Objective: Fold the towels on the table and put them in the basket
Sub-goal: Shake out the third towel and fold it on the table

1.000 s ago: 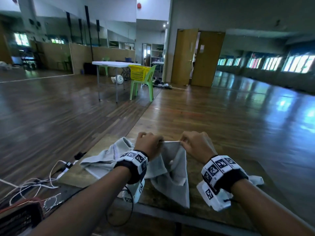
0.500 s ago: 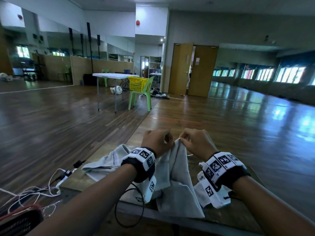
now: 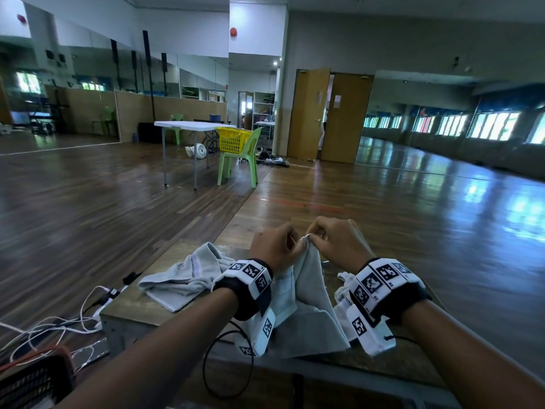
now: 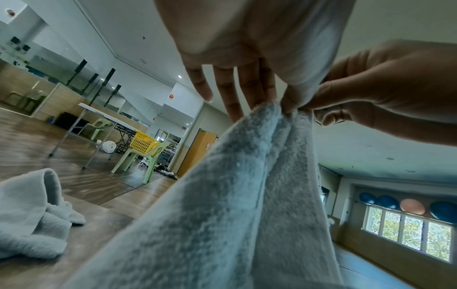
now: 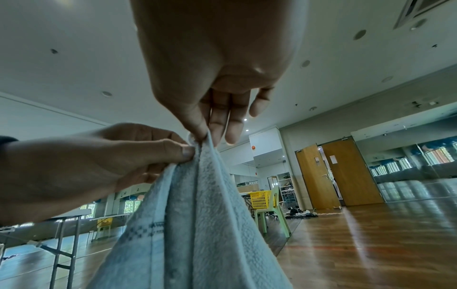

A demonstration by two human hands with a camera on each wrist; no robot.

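Observation:
A grey towel point(image 3: 309, 302) hangs in a narrow drape above the wooden table point(image 3: 177, 258). Both hands pinch its top edge side by side: my left hand point(image 3: 277, 246) on the left, my right hand point(image 3: 336, 243) on the right. From the left wrist, the towel point(image 4: 235, 205) falls from the fingertips point(image 4: 269, 97). The right wrist view shows the towel point(image 5: 195, 224) held between thumb and fingers point(image 5: 215, 135). A second grey towel point(image 3: 188, 276) lies crumpled on the table to the left. A yellow basket point(image 3: 234, 140) sits on a green chair far across the room.
A third pale towel point(image 3: 343, 293) lies under my right wrist. White cables point(image 3: 67, 320) trail on the floor left of the table, beside a dark red crate point(image 3: 32, 382). A white folding table point(image 3: 191, 126) stands by the green chair point(image 3: 241, 160). Open wooden floor lies between.
My hands have come together, so the towel's top edge that was stretched between them is now bunched. The towel has been lifted higher and hangs narrower.

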